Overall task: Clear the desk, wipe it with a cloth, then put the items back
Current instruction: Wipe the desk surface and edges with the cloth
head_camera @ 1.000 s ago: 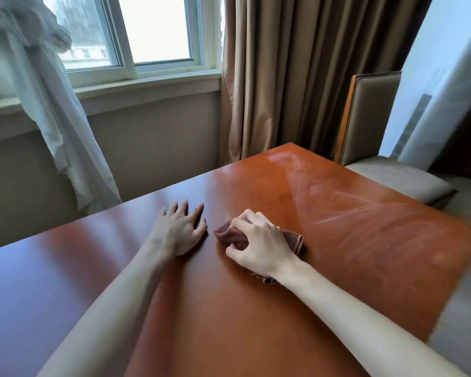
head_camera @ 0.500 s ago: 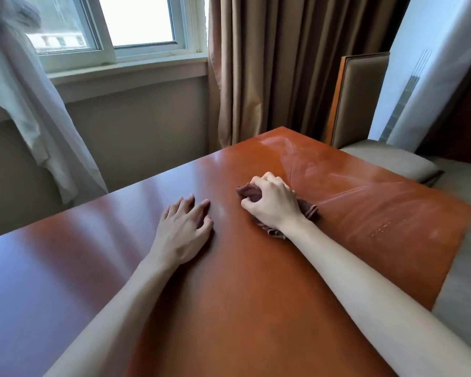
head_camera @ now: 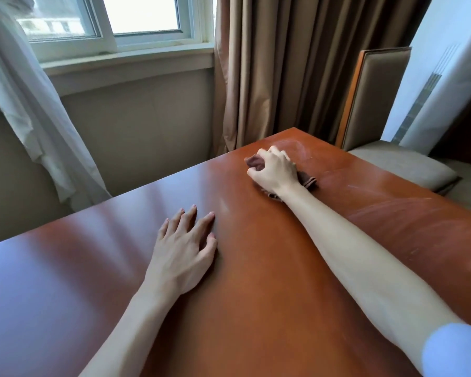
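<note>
Bare wooden desk (head_camera: 256, 308) by window and curtain. Right hand (head_camera: 273, 171) grip clenched on brown cloth (head_camera: 307, 180), pressed on desk near far corner. Left hand (head_camera: 185, 248) grip released, flat on desk, mid-surface. Desk looks cleared, wiping underway; streaks toward right edge. Items not in view, putting back remains. No containers visible.

Both forearms are bare from wrist to elbow, with no watch, ring or bracelet on the left hand (head_camera: 184, 257) or the right hand (head_camera: 275, 170). The fingernails on the left hand are short and unpainted. At the near right corner a pale blue-white sleeve (head_camera: 454, 349) covers the right upper arm, its rounded edge ending near the elbow.
</note>
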Demonstrator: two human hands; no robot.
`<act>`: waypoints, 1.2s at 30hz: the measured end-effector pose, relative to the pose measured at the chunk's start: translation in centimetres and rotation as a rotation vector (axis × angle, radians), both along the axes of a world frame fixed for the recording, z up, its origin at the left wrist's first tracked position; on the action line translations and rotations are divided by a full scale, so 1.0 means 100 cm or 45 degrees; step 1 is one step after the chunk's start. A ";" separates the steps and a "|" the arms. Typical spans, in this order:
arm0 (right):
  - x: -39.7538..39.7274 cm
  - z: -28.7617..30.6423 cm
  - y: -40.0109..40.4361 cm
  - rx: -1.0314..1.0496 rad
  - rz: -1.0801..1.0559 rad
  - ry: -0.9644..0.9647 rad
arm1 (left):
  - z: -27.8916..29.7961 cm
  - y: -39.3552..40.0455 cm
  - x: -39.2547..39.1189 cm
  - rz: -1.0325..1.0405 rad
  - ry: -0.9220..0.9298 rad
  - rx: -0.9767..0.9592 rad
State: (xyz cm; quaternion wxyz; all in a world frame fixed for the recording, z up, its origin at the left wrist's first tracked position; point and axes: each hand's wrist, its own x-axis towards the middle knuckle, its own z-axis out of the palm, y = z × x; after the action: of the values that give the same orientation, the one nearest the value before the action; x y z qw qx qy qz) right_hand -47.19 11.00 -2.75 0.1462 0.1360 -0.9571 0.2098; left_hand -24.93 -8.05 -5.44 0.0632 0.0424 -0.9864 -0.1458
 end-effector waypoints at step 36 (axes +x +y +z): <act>0.043 0.001 -0.033 -0.003 0.100 0.027 | 0.005 -0.006 0.001 -0.028 -0.003 0.225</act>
State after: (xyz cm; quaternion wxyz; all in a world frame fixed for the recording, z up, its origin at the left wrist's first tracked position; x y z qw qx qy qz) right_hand -42.90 7.74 -2.66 0.1482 0.1753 -0.9493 0.2149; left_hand -24.87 -8.62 -4.97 0.0564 0.0373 -0.9701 -0.2330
